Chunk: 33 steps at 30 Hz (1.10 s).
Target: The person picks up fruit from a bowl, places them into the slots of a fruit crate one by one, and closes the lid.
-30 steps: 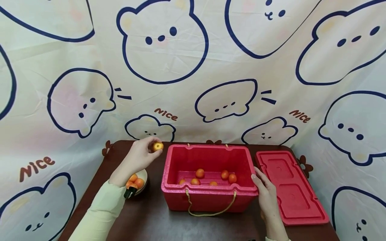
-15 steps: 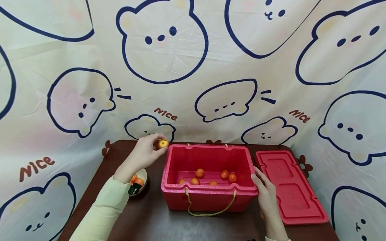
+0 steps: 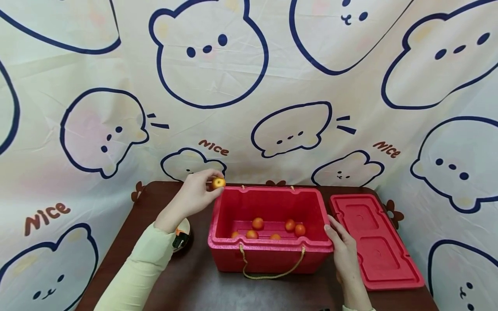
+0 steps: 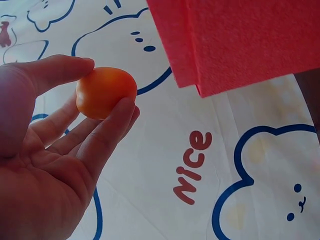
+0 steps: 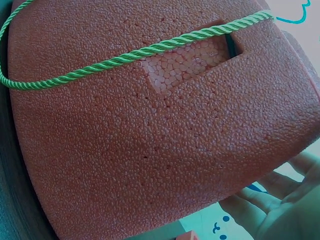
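My left hand [image 3: 193, 196] pinches a small, smooth orange tomato [image 4: 106, 92] between thumb and fingertips. In the head view it is just above the far left corner of a red foam box [image 3: 268, 259], outside the opening. Several round orange-red tomatoes [image 3: 258, 223] lie on the box floor, some partly hidden by the near wall. My right hand [image 3: 344, 247] rests against the box's right side near the front corner. In the right wrist view its fingers [image 5: 250, 202] lie along the edge of the box, fairly straight.
A red lid [image 3: 379, 242] lies on the dark table [image 3: 194, 285] right of the box. A small bowl [image 3: 185, 225] at left, with orange pieces and a black object, is partly hidden behind my left forearm. A gold rope handle [image 3: 272, 277] hangs on the box front.
My left hand has moved right with the tomato, from beside the box to above its far left corner. Its forearm now covers more of the bowl. My right hand stays put.
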### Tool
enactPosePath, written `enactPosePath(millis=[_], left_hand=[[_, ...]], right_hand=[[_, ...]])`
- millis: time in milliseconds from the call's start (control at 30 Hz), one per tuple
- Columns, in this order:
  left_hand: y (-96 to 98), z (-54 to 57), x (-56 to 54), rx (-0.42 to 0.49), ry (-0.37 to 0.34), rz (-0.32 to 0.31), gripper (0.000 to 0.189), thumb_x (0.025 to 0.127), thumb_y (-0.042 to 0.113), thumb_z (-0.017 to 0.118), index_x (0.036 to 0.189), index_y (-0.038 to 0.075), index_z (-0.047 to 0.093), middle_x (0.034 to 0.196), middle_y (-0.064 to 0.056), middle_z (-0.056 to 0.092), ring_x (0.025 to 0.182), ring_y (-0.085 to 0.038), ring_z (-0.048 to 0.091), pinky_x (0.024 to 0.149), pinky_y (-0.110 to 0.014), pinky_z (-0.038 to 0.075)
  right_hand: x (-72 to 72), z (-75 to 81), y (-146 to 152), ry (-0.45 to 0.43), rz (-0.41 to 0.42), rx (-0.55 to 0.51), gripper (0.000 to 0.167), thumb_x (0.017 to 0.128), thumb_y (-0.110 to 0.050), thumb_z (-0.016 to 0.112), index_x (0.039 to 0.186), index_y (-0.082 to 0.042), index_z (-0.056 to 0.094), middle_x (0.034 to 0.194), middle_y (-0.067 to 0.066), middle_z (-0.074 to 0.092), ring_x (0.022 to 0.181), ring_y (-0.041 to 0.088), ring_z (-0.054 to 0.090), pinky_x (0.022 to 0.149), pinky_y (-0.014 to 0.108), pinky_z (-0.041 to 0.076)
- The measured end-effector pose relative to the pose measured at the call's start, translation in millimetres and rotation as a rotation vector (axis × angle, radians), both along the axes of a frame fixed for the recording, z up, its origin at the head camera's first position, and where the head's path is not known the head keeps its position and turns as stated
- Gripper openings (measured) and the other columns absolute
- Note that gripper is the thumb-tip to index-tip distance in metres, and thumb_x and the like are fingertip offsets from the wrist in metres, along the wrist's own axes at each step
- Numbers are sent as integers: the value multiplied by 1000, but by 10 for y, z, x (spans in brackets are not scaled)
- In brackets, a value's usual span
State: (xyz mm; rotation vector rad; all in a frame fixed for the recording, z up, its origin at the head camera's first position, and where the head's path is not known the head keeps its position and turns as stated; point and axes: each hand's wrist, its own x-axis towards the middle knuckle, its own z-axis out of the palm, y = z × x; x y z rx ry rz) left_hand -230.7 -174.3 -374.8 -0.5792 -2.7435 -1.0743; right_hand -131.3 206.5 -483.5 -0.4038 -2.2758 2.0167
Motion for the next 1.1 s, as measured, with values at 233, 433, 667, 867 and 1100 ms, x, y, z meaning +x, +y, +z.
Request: enactPosePath(millis=[233,433,667,867,1100], left_hand=[[71,21,-8,3,8,-23,29,89,8,77,115,7,65,112,-11,68,98,-25,68,82,-39,61],[140,66,-12,-24,18,-32,27,88,9,78,112,8,66,108,-7,67,96,-22,65,81,-38,61],[221,59,-26,-69,77,-74,24,87,11,78,109,10,68,103,-5,67,88,-20,61,77,-36,60],[291,45,-9,-88,48,-84,25,88,12,78,111,12,67,103,-4,67,89,-20,60,78,-33,60],[359,38,0,-75,26,-104,25,89,12,77,112,12,67,102,-3,67,91,-20,60,79,-33,59]], right_hand=[[0,-2,0,-1,2,2,56,102,-40,56,154,-21,44,154,12,46,119,17,54,82,15,52],[0,3,-6,-5,1,0,56,102,-40,57,154,-22,45,154,12,46,118,16,55,82,15,52],[-3,15,-4,-23,-10,18,56,102,-42,56,154,-24,45,154,12,46,117,15,56,81,14,52],[-5,29,-7,-39,-13,20,57,102,-42,56,155,-24,43,155,11,45,125,27,53,81,14,52],[-10,22,-17,-40,-23,28,59,101,-44,57,154,-22,44,154,10,46,124,25,54,81,15,53]])
